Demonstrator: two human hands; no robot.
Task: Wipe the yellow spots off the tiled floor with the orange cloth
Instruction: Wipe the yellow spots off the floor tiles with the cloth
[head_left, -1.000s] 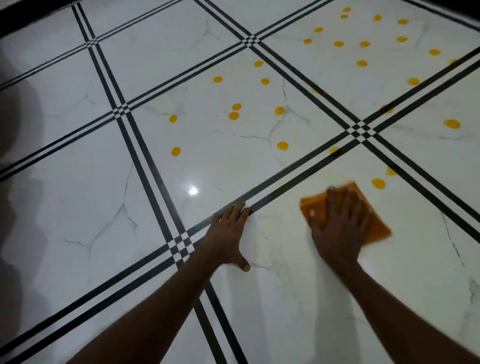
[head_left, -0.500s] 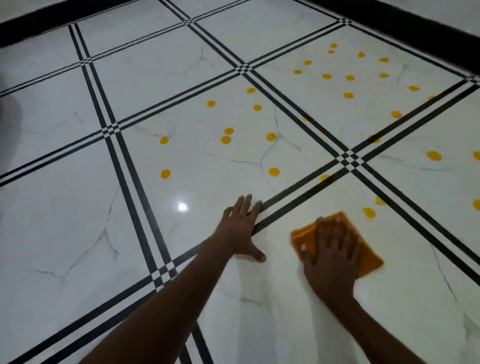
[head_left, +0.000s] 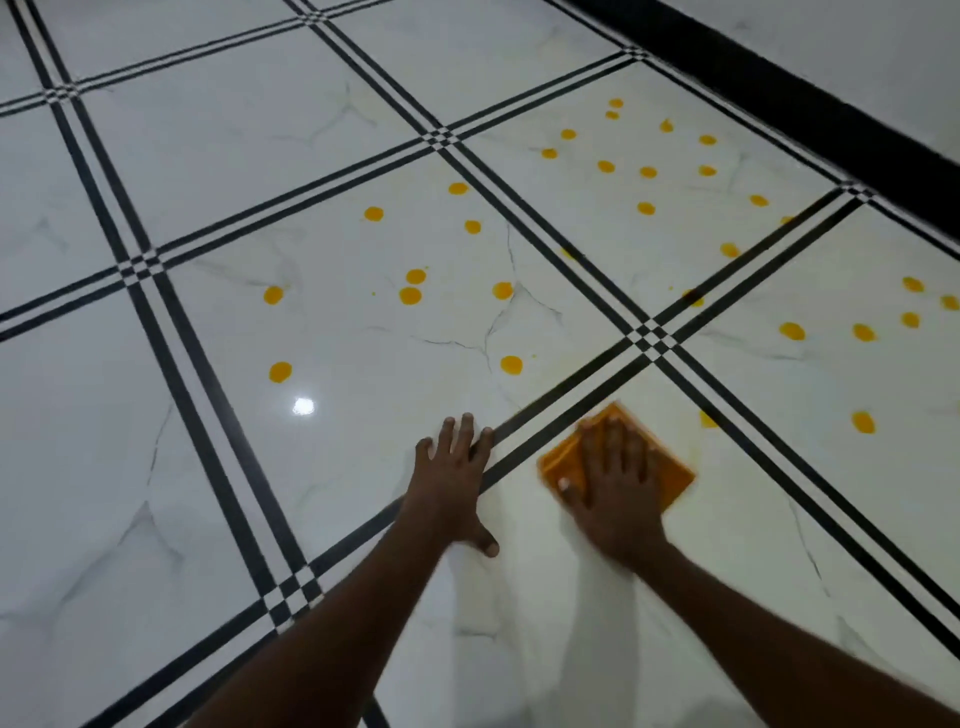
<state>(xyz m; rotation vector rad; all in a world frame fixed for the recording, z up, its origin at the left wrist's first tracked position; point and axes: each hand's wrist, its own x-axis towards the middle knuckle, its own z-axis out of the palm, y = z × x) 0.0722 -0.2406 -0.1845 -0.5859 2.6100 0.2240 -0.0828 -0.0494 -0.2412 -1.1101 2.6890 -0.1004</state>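
Observation:
The orange cloth (head_left: 672, 470) lies flat on a white marble-look tile, and my right hand (head_left: 615, 486) presses down on it with spread fingers. My left hand (head_left: 454, 480) rests palm-down on the floor just left of it, across a black double stripe, holding nothing. Yellow spots dot the tiles beyond: one (head_left: 511, 365) just ahead of my hands, one (head_left: 863, 422) to the right of the cloth, and a smeared one (head_left: 707, 419) close to the cloth's right corner. Several more sit farther away in the centre and upper right.
The tiled floor (head_left: 156, 467) is glossy white with black double stripes forming a grid. A black skirting band (head_left: 831, 104) runs along the wall at the upper right. A bright light reflection (head_left: 303, 406) shows left of my hands.
My right hand has slid the cloth up towards the black stripe, over a yellow spot near the line. My left hand shifted slightly forward. The view has tilted up, showing more far floor.

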